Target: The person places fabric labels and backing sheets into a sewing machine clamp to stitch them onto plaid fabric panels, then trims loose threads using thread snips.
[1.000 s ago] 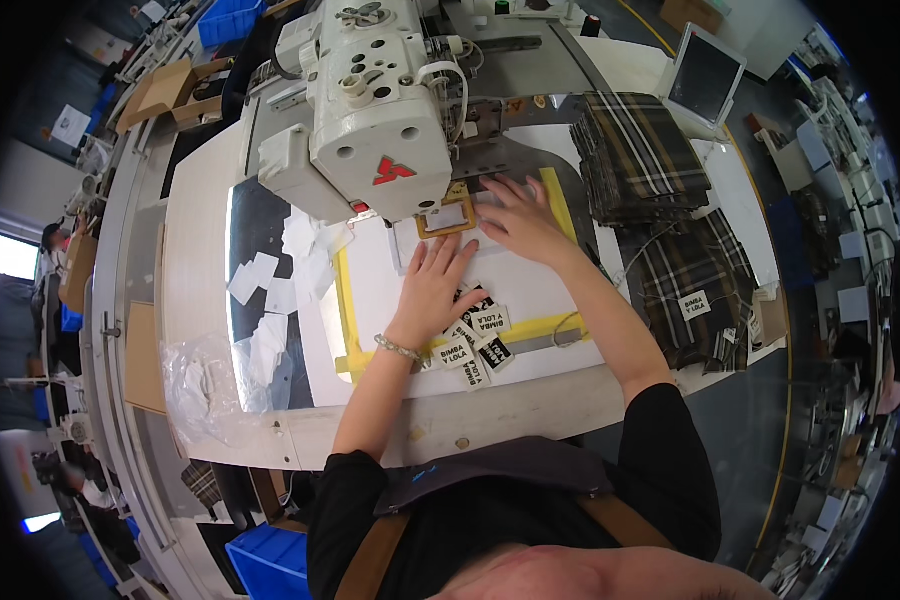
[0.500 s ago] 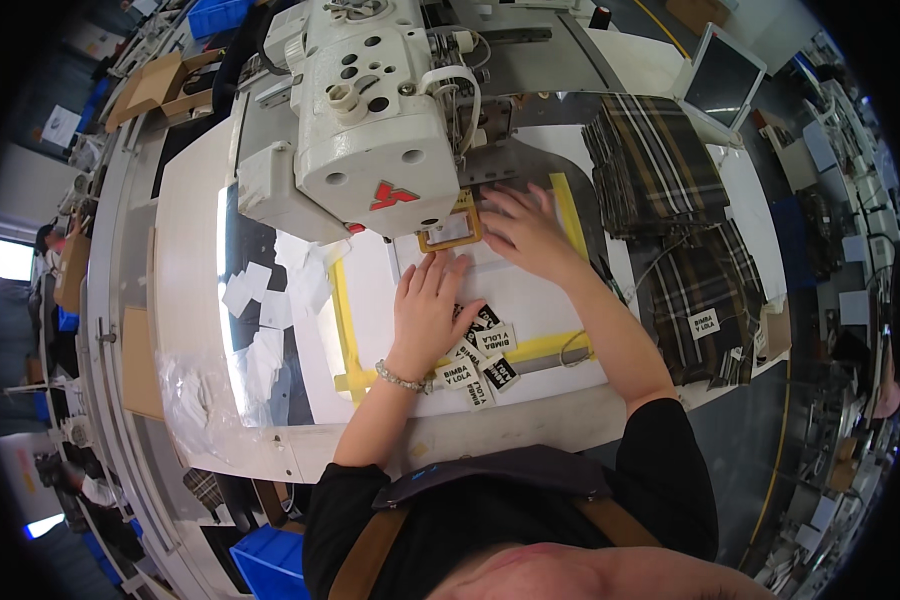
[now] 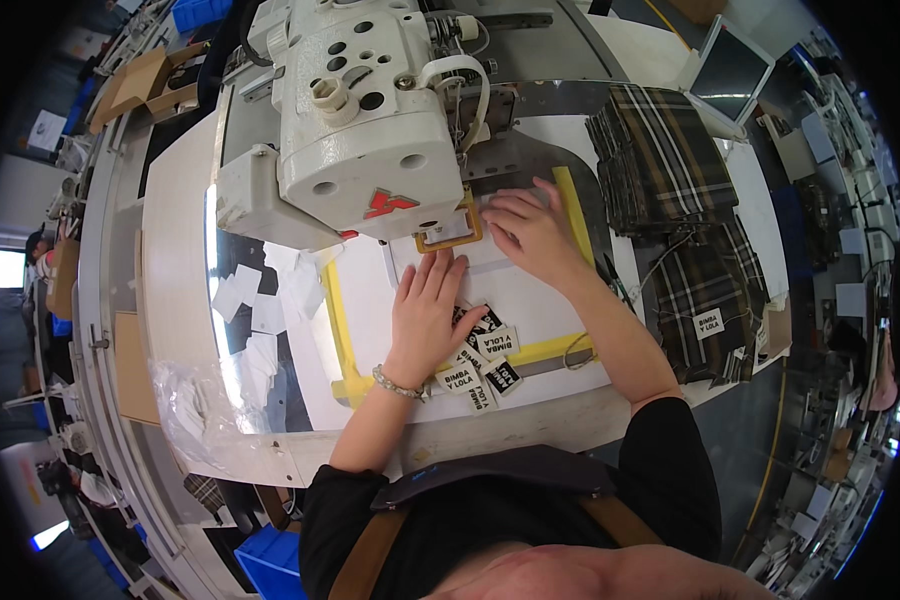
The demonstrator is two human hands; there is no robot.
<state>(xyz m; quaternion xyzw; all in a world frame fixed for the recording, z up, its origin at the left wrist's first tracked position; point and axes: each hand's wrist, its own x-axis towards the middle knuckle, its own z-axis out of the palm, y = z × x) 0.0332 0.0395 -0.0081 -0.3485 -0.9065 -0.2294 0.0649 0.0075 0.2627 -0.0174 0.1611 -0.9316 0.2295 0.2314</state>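
My left hand (image 3: 427, 315) lies flat on a white sheet (image 3: 368, 335), fingers stretched forward, tips just short of a small orange-yellow clamp frame (image 3: 454, 242) under the sewing machine head (image 3: 355, 170). Beside its thumb, black and white square labels (image 3: 459, 379) lie in a loose pile. To the right of the frame is my right hand (image 3: 532, 235), palm down, its fingers slightly bent and apart, tips near the frame's right side. No object shows in either hand. What lies inside the frame is partly hidden by the machine head.
Yellow tape (image 3: 340, 335) borders the white sheet. Folded plaid fabric (image 3: 670, 160) is stacked on the right, with a labelled plaid piece (image 3: 698, 290) nearer me. Scattered white paper pieces (image 3: 267, 312) and clear plastic (image 3: 185, 410) lie left. A screen (image 3: 727, 70) stands at the far right.
My right hand's fingers have drawn together and bent a little beside the frame. My left hand stays flat in nearly the same place. The whole view has shifted slightly.
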